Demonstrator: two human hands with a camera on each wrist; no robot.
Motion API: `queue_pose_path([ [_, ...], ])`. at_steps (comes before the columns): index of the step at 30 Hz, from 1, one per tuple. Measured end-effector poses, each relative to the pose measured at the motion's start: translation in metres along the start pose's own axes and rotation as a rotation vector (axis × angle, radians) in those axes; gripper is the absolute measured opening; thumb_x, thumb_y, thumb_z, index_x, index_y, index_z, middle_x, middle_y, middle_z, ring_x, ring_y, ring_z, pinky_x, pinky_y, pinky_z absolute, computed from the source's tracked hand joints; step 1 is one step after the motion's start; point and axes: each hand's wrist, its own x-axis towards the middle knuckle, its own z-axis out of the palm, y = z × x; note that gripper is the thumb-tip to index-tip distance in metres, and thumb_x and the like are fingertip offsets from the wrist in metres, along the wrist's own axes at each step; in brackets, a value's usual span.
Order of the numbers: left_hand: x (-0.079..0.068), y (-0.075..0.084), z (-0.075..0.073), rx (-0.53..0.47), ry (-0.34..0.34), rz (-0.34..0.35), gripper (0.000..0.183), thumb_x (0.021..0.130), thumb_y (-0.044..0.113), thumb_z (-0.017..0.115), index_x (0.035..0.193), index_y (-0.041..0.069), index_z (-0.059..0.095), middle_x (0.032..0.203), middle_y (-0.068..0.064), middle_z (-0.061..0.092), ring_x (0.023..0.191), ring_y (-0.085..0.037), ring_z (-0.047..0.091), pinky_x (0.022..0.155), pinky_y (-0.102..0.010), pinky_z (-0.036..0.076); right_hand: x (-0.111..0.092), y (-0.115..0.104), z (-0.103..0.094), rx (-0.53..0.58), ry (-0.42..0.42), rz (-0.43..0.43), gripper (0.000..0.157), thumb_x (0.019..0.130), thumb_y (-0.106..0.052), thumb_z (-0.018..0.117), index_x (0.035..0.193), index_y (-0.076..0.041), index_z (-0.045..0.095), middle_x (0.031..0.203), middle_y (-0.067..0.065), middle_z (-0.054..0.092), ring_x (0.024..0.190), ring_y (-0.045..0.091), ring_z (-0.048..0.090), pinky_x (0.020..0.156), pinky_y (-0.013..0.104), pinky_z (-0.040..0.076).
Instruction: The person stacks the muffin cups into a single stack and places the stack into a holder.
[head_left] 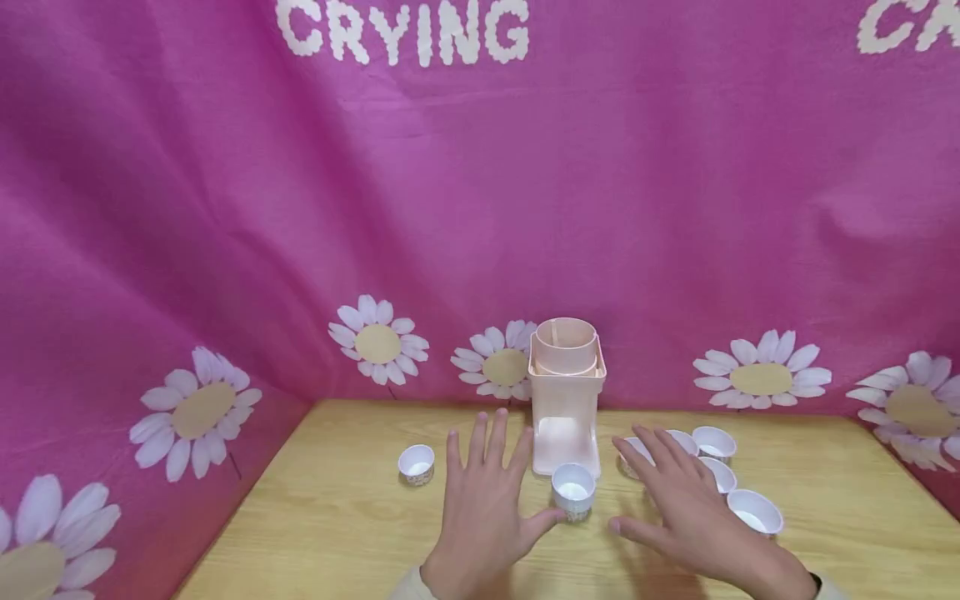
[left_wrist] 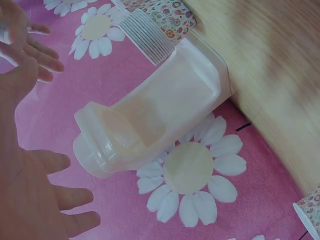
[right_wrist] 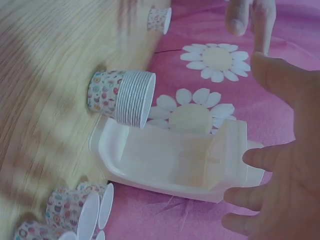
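Note:
Both hands are spread over the table, palms down, holding nothing. My left hand (head_left: 483,500) has its fingers straight, its thumb overlapping the edge of a stack of nested paper cups (head_left: 573,492) in the head view. To the right, my right hand (head_left: 678,504) extends its fingers in front of several cups and hides parts of them. Behind the stack stands a pale pink plastic dispenser (head_left: 566,400), with a round tube at its top and an open front. In the right wrist view the stack (right_wrist: 122,98) shows a colourful print and many white rims.
A single paper cup (head_left: 416,464) stands left of the left hand. Several more cups, among them a front one (head_left: 754,511), stand around the right hand. The wooden table (head_left: 315,500) ends at a pink cloth backdrop (head_left: 637,208) with daisies.

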Motion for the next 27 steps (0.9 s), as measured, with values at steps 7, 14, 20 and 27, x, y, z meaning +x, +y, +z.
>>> queue_pose_path([
  [7, -0.006, -0.001, 0.001, -0.012, -0.045, -0.038, 0.097, 0.074, 0.083, 0.057, 0.148, 0.021, 0.045, 0.159, -0.013, 0.037, 0.147, -0.035, 0.034, 0.114, -0.066, 0.028, 0.0, 0.0, 0.0, -0.01, -0.004, -0.037, 0.085, 0.076, -0.046, 0.081, 0.146, -0.013, 0.046, 0.153, 0.022, 0.039, 0.138, 0.049, 0.033, 0.096, 0.073, 0.03],
  [14, -0.003, 0.001, 0.005, -0.05, 0.016, 0.063, 0.095, 0.073, 0.076, 0.066, 0.145, 0.016, 0.048, 0.155, -0.013, 0.043, 0.138, -0.033, 0.045, 0.109, -0.06, 0.038, 0.002, 0.002, -0.003, 0.024, 0.116, -0.136, 0.078, 0.074, -0.031, 0.084, 0.141, -0.01, 0.05, 0.147, 0.02, 0.045, 0.133, 0.042, 0.042, 0.099, 0.062, 0.039],
  [20, -0.002, 0.0, 0.007, -0.292, 0.142, 0.14, 0.078, 0.072, 0.051, 0.084, 0.135, 0.013, 0.058, 0.144, -0.006, 0.055, 0.125, -0.023, 0.056, 0.102, -0.042, 0.048, 0.006, 0.004, 0.002, 0.157, 0.255, -0.208, 0.058, 0.072, -0.011, 0.085, 0.125, -0.014, 0.064, 0.131, 0.006, 0.064, 0.115, 0.022, 0.06, 0.1, 0.011, 0.039],
  [27, 0.001, -0.001, 0.006, -0.599, 0.13, 0.095, 0.066, 0.071, 0.031, 0.089, 0.129, 0.011, 0.062, 0.139, -0.003, 0.061, 0.124, -0.021, 0.059, 0.097, -0.04, 0.052, 0.01, 0.008, 0.005, 0.355, 0.262, -0.214, 0.041, 0.075, 0.001, 0.08, 0.111, -0.013, 0.067, 0.111, 0.004, 0.07, 0.105, -0.004, 0.06, 0.087, 0.008, 0.048],
])
